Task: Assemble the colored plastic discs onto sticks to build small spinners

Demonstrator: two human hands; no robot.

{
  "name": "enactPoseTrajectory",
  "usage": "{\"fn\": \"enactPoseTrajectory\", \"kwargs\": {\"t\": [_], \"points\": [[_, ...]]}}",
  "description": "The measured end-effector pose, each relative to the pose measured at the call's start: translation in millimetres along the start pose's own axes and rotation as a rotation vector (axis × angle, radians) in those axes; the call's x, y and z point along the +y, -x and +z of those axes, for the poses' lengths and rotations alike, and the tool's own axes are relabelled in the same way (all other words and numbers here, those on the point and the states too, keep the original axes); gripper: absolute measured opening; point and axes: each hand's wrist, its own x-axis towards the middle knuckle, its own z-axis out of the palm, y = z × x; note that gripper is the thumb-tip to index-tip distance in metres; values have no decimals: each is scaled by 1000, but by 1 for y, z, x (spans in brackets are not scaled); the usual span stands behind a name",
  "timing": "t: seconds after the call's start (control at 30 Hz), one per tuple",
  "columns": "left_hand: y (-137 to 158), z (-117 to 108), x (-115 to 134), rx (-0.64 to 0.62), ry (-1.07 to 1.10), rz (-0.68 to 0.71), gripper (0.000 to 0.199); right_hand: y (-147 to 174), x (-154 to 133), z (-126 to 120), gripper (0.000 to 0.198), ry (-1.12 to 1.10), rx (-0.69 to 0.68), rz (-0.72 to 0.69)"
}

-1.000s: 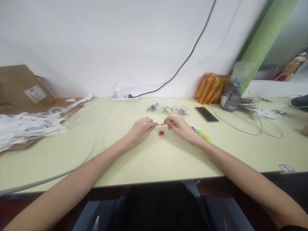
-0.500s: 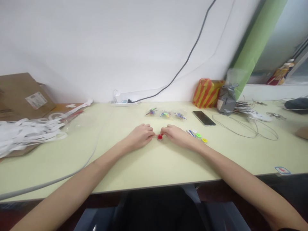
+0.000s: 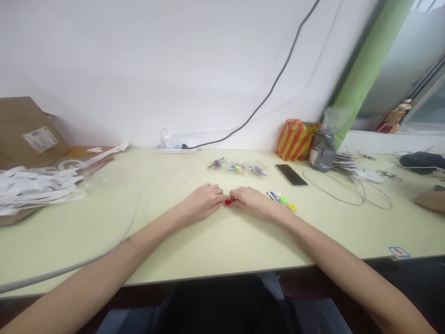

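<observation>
A small red round piece (image 3: 227, 202) is low over the table between my two hands. My left hand (image 3: 205, 200) comes at it from the left, fingers curled and fingertips pinched at its edge. From the other side my right hand (image 3: 249, 200) also pinches at it, the fingertips bunched close together. The fingers cover part of the piece, so its full shape is hidden. Right of my right hand lie white, green and yellow round pieces (image 3: 284, 200) and a few thin dark-blue and black sticks (image 3: 272, 196).
Several small clear bags of colourful parts (image 3: 238, 168) lie farther back, near a phone (image 3: 291, 175). A striped bag (image 3: 295, 139), a grey bag (image 3: 323, 150) and a loose cable (image 3: 333, 195) are rightward. White strips (image 3: 38, 190) and a cardboard box (image 3: 29, 132) occupy the left.
My hands have drawn closer together around the red piece. The thin red strip that stretched between my fingers is now mostly hidden. The camera view has shifted slightly.
</observation>
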Motion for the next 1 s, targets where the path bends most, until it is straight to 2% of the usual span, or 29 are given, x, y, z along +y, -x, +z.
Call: {"fn": "enactPoseTrajectory", "kwargs": {"t": [0.1,0.33,0.53,0.7,0.87,1.0], "points": [[0,0,-1,-5,-33,24,25,0,-2,2,25,-4,39,-18],[-2,0,2,-63,-218,96,18,-1,3,1,21,6,44,-32],[-7,2,29,-167,-507,145,15,-3,10,8,19,-28,60,-36],[-14,4,49,-201,-612,183,22,-4,11,15,15,-42,115,-49],[-10,4,33,-156,-553,160,14,-4,15,8,16,-41,130,-69],[-7,1,15,-89,-471,100,11,0,31,-5,29,-41,189,-25]]}}
